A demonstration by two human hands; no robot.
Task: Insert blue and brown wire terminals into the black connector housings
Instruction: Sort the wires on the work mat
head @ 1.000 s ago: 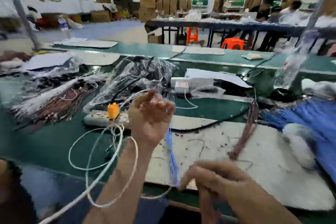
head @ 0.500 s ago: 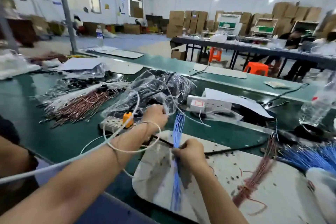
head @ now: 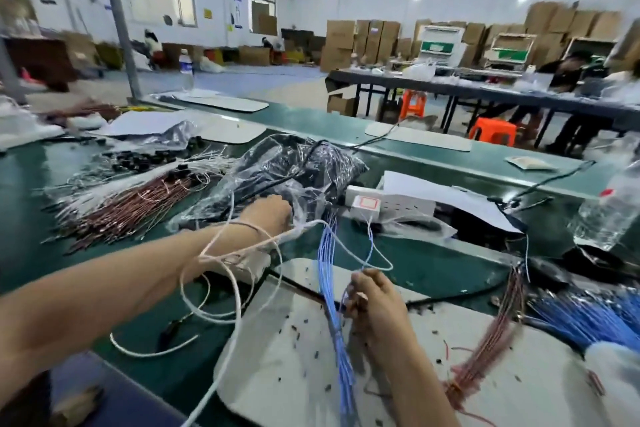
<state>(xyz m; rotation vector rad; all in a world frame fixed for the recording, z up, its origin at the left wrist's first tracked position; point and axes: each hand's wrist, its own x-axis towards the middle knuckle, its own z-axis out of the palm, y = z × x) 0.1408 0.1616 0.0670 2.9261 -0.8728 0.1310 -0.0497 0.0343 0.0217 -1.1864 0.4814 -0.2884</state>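
Note:
My right hand (head: pixel 372 302) grips a bundle of blue wires (head: pixel 330 291) that stands upright over the white mat (head: pixel 277 357). My left hand (head: pixel 268 213) reaches forward into a clear plastic bag (head: pixel 277 177) holding black connector housings; its fingers are hidden inside the plastic. A loose bundle of brown wires (head: pixel 491 350) lies on the mat to the right. More blue wires (head: pixel 585 319) fan out at the far right. A white cord (head: pixel 225 288) loops around my left forearm.
A pile of brown and white wires (head: pixel 131 204) with black housings lies at the left on the green bench (head: pixel 41 253). A white power strip (head: pixel 391 206) and papers sit behind the bag. A clear bottle (head: pixel 609 211) stands at the right. People work at a far table.
My left hand has moved forward from beside the blue wires into the plastic bag. My right hand still holds the blue bundle. The camera has tilted up a little.

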